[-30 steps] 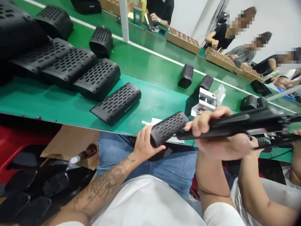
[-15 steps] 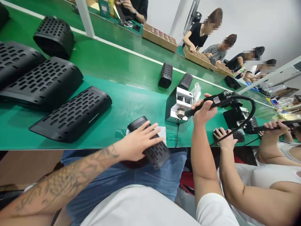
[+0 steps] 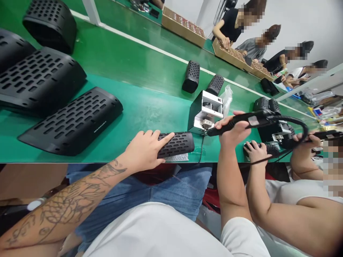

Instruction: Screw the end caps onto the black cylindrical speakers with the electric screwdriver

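My left hand point(image 3: 143, 150) lies over the near end of a small black perforated speaker shell point(image 3: 178, 143), which rests flat on the green table near its front edge; the fingers curve around it. My right hand point(image 3: 233, 129) is closed around a black electric screwdriver point(image 3: 250, 121) with a cable, its tip pointing left toward a white and black screw feeder box point(image 3: 206, 112). The screwdriver tip hovers just right of the shell, apart from it.
Large black perforated shells point(image 3: 71, 123) lie in a row at the left. Two small shells point(image 3: 190, 75) stand behind the feeder. A co-worker's hand point(image 3: 255, 151) rests on a shell at my right. More people work at wooden trays point(image 3: 184, 26) across the belt.
My left hand turned the shell and set it flat on the table edge, lying left to right. My right hand stayed near the feeder with the screwdriver, lowered slightly.
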`<state>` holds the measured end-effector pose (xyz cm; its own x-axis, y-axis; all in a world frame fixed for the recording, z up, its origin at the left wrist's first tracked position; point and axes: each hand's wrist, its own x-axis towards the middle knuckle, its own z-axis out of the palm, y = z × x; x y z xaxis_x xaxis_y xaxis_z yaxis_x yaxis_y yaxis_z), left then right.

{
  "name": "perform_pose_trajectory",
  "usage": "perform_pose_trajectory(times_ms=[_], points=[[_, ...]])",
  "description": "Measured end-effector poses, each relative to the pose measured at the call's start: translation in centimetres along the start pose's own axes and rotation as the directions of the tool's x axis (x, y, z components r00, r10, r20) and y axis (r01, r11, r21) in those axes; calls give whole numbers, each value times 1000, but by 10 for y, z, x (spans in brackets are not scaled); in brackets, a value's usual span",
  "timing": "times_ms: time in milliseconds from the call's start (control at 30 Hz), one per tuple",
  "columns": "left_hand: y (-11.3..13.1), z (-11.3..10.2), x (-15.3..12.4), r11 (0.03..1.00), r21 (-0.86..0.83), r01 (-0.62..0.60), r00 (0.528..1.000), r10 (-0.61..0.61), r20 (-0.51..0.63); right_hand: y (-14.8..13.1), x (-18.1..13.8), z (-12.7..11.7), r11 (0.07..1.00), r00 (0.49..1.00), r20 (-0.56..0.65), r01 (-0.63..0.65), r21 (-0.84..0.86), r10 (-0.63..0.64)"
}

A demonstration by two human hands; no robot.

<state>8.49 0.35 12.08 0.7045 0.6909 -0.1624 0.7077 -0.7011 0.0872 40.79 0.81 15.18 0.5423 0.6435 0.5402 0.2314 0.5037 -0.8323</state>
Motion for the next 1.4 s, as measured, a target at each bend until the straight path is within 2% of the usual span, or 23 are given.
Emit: perform_pose_trajectory(times_ms=[67, 167, 267, 367, 467, 633, 733, 900, 1033, 1400], points=[[0, 0, 0, 1000, -11, -2, 1000, 2, -3, -21, -18, -4, 998, 998, 43, -38, 40, 36], [3, 1, 0, 1000, -10, -10, 1000, 10, -30, -39, -46, -9, 990, 981, 181, -91, 107, 71], [4, 2, -2, 1000, -4, -17, 998, 17, -59, -40, -67, -8, 981, 953, 299, -97, 168, 43], [3, 4, -2, 1000, -8, -24, 997, 23, -80, -33, -77, -2, 972, 954, 298, -103, 212, 36], [2, 5, -2, 999, -23, -23, 996, 21, -88, -28, -80, 3, 974, 961, 274, -92, 206, 33], [2, 5, -1, 999, -34, -19, 997, 17, -73, -29, -81, 9, 989, 951, 306, -86, 119, 46], [3, 2, -1, 999, -29, -15, 998, 13, -60, -30, -79, 16, 979, 948, 316, -87, 185, 25], [3, -1, 0, 999, -32, -7, 999, 6, -32, -33, -73, 24, 946, 905, 423, -102, 307, -40], [2, -1, 0, 999, -42, -12, 999, 11, -30, -36, -71, 24, 928, 890, 450, -104, 358, -73], [2, 1, 1, 999, -51, -18, 999, 16, -27, -28, -73, 23, 932, 875, 478, -106, 347, -78]])
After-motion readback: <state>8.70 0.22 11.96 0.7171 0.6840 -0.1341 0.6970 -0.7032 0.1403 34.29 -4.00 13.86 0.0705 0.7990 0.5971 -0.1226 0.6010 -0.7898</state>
